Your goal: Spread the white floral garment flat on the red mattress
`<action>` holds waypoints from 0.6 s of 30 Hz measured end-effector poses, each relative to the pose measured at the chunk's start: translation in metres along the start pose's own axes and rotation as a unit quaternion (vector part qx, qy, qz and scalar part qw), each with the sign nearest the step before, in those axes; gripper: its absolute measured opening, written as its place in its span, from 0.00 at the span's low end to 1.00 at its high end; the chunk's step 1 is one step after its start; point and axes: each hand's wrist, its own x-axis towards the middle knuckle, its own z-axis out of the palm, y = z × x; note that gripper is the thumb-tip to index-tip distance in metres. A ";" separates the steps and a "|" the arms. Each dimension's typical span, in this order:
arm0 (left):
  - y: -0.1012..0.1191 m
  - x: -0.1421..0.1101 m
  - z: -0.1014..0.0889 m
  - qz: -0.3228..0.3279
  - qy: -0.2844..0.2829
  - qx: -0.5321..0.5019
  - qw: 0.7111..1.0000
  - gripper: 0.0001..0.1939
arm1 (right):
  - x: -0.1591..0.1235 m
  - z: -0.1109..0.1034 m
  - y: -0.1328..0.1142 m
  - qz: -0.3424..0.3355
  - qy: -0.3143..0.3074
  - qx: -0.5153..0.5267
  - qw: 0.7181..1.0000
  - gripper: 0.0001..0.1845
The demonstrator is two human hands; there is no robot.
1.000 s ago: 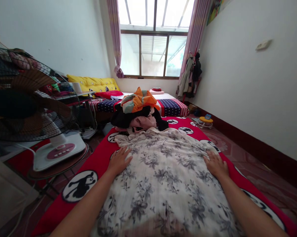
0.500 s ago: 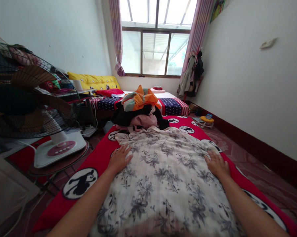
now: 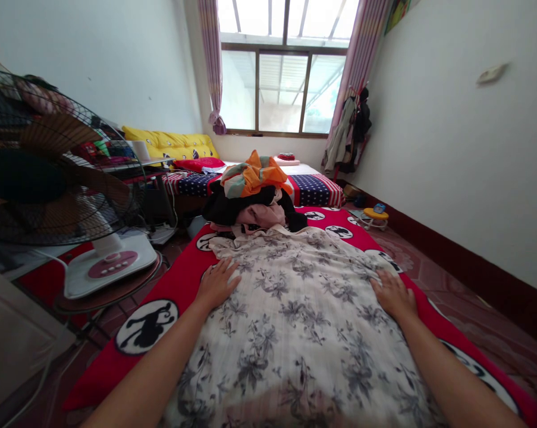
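Note:
A white garment with grey flower print (image 3: 295,303) lies spread out over a red blanket with round white-and-black figures (image 3: 152,324). My left hand (image 3: 217,284) rests palm down on the garment's left edge, fingers stretched out. On the opposite edge lies my right hand (image 3: 393,292), also flat with its fingers apart. Neither hand grips the cloth. Just beyond the garment's far end is a heap of clothes: an orange and grey-green piece (image 3: 256,176) on top, with black cloth (image 3: 223,205) and pink cloth (image 3: 261,214) below.
At left a fan (image 3: 49,172) stands on a round stool (image 3: 116,294). Behind the heap is a bed with a star-and-stripe cover (image 3: 315,187). A small yellow stool (image 3: 375,214) stands near the right wall. Clothes hang on a rack (image 3: 348,131) by the window.
The view has shifted very slightly. Both hands stay flat at the garment's edges, and the garment and the heap look the same.

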 end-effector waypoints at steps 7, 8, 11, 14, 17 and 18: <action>-0.001 0.000 0.001 0.000 -0.002 0.001 1.000 0.28 | -0.002 -0.002 -0.001 0.004 -0.003 0.005 1.000 0.35; -0.001 0.000 0.001 -0.001 -0.001 0.001 1.000 0.28 | -0.002 -0.002 -0.002 0.004 -0.002 0.007 1.000 0.35; 0.000 0.000 0.000 0.000 -0.002 0.001 1.000 0.28 | -0.003 -0.001 -0.002 0.004 -0.002 0.007 1.000 0.35; 0.001 0.000 -0.001 0.000 -0.003 0.000 1.000 0.27 | -0.003 -0.002 -0.002 0.006 -0.004 0.003 1.000 0.34; 0.001 0.000 -0.002 0.001 -0.001 0.001 1.000 0.28 | -0.004 -0.005 -0.003 0.004 -0.006 0.006 1.000 0.35; 0.002 -0.001 -0.003 0.003 0.000 0.001 1.000 0.28 | -0.004 -0.006 -0.003 0.002 -0.007 0.008 1.000 0.35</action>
